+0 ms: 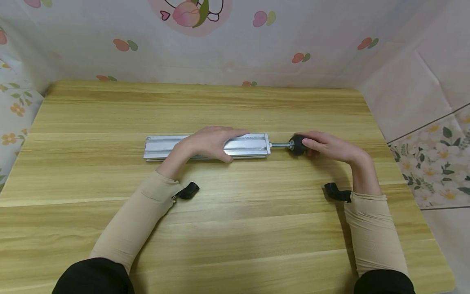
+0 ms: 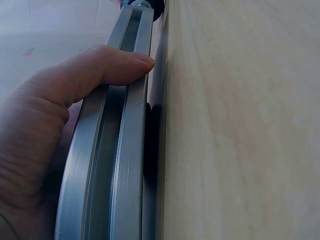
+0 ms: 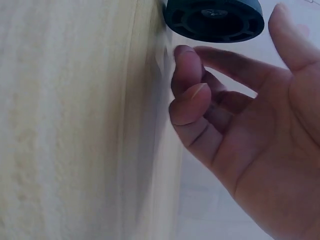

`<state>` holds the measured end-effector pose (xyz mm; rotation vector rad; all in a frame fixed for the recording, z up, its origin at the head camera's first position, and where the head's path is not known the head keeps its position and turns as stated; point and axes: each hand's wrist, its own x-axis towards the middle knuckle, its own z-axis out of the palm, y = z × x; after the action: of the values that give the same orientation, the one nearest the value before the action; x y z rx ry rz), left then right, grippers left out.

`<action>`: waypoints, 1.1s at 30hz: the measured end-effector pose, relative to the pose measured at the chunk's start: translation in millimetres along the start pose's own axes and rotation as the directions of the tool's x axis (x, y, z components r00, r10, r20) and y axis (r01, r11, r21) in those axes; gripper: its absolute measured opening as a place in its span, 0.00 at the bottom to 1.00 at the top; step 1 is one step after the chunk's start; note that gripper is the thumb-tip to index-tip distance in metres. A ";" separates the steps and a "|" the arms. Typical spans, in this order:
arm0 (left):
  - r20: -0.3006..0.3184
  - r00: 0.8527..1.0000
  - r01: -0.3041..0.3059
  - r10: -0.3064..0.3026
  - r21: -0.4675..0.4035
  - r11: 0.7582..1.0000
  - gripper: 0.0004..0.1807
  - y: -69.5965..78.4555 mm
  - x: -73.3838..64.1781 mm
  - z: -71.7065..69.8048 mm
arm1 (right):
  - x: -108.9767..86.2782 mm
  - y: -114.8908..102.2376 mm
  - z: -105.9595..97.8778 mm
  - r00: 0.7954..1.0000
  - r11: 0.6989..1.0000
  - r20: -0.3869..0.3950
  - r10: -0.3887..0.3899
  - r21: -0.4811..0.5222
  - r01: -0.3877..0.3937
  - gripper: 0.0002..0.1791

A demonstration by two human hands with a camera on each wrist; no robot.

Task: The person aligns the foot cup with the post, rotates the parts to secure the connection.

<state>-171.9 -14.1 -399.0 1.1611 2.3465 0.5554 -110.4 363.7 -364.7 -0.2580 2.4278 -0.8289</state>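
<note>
A silver aluminium profile (image 1: 242, 143) lies lengthwise on the wooden table, its long groove facing up in the left wrist view. Across its middle, my left hand (image 1: 211, 143) grips it, with the thumb (image 2: 125, 66) over one grooved face. From an end plate on the right, a threaded rod (image 1: 280, 145) sticks out to a round black levelling foot (image 1: 296, 145). My right hand (image 1: 328, 146) holds this foot at its outer side between thumb and fingers. In the right wrist view the foot's ribbed underside (image 3: 215, 22) shows, with the other fingers loosely curled below it.
The wood-grain table (image 1: 235, 228) reaches back to a wall covering (image 1: 220, 61) printed with fruit. Floral tiles (image 1: 440, 155) stand beyond its right edge. Black wrist-camera mounts (image 1: 188, 190) jut from both beige sleeves (image 1: 137, 218).
</note>
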 end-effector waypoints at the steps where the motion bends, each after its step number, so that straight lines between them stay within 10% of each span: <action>1: -0.001 1.000 -0.001 0.001 -0.002 1.000 0.51 0.0 0.0 0.0 | 0.1 0.0 0.2 1.000 1.000 -0.007 -0.007 0.009 0.007 0.24; 9: -0.001 1.000 -0.002 0.002 -0.010 1.000 0.51 -0.3 -0.3 0.2 | 6.4 -4.5 3.2 0.994 0.993 -0.098 -0.050 0.098 0.059 0.43; 33: -0.006 1.000 0.000 0.000 -0.008 1.000 0.50 -0.6 -0.3 0.5 | 2.6 1.4 0.6 0.991 0.996 -0.104 -0.084 -0.025 0.082 0.27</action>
<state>-171.9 -14.6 -399.7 1.1573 2.3475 0.5691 -112.3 363.6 -367.1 -0.3334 2.5395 -0.8737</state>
